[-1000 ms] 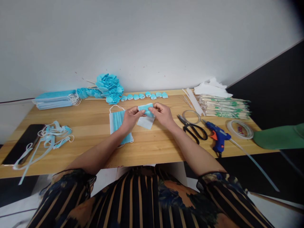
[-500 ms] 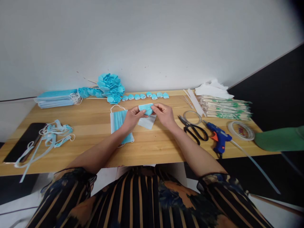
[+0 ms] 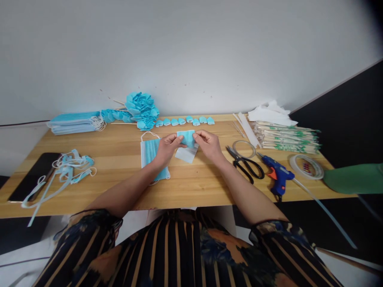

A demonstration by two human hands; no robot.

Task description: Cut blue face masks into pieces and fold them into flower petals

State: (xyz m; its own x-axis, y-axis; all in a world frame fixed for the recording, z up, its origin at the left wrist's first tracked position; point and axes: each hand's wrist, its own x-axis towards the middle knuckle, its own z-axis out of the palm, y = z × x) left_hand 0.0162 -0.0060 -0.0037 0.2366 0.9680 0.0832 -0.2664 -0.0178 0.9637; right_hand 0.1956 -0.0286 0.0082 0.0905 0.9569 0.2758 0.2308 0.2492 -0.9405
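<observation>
Between my two hands a small piece of blue mask fabric (image 3: 187,138) is held up above the table. My left hand (image 3: 168,149) pinches its left edge, and my right hand (image 3: 209,144) grips the right edge with thumb and fingers. Below the fabric lies a white piece of cloth (image 3: 186,155), partly covered by it. Beside my left hand a blue face mask (image 3: 149,153) lies flat with its ear loops out, my forearm covering part of it. Behind my hands runs a row of several small folded blue petals (image 3: 182,121).
Blue fabric flowers (image 3: 142,107) and stacked masks (image 3: 74,122) stand at the back left. A phone (image 3: 31,175) and cut mask straps (image 3: 67,169) lie at left. On the right are scissors (image 3: 247,163), a glue gun (image 3: 278,174), a tape roll (image 3: 306,166), wrapped sticks (image 3: 287,136) and a green bottle (image 3: 353,178).
The blue fabric, earlier folded over at its right part, is now spread flatter between my hands. The whole view has shifted slightly.
</observation>
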